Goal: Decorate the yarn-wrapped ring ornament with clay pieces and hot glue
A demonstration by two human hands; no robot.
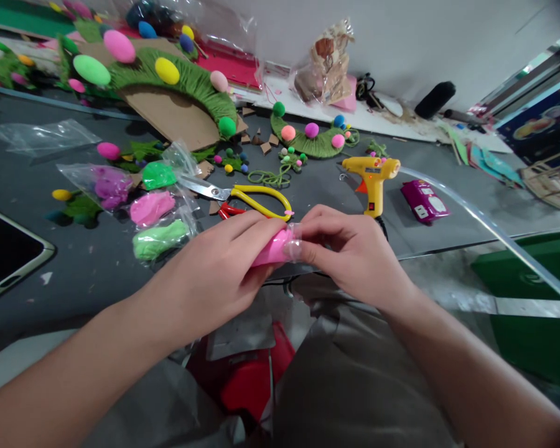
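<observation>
Over the front edge of the table, my left hand point(228, 261) is wrapped round a small clear bag of pink clay point(273, 247). My right hand point(350, 252) pinches the clear plastic at the bag's right end. Just beyond my hands lie scissors with yellow handles point(261, 198) and a red-handled tool point(228, 211), partly hidden by my left hand. Bags of pink clay point(152, 208), light green clay point(158, 241), green clay point(158, 176) and purple clay point(113, 186) rest to the left.
A yellow glue gun point(371, 177) and a purple box point(424, 201) stand at right, near a clear hose point(485, 218). Green yarn arches with coloured balls point(177, 74) lie at the back. A tablet point(9, 249) is at far left, green bins point(532, 274) at right.
</observation>
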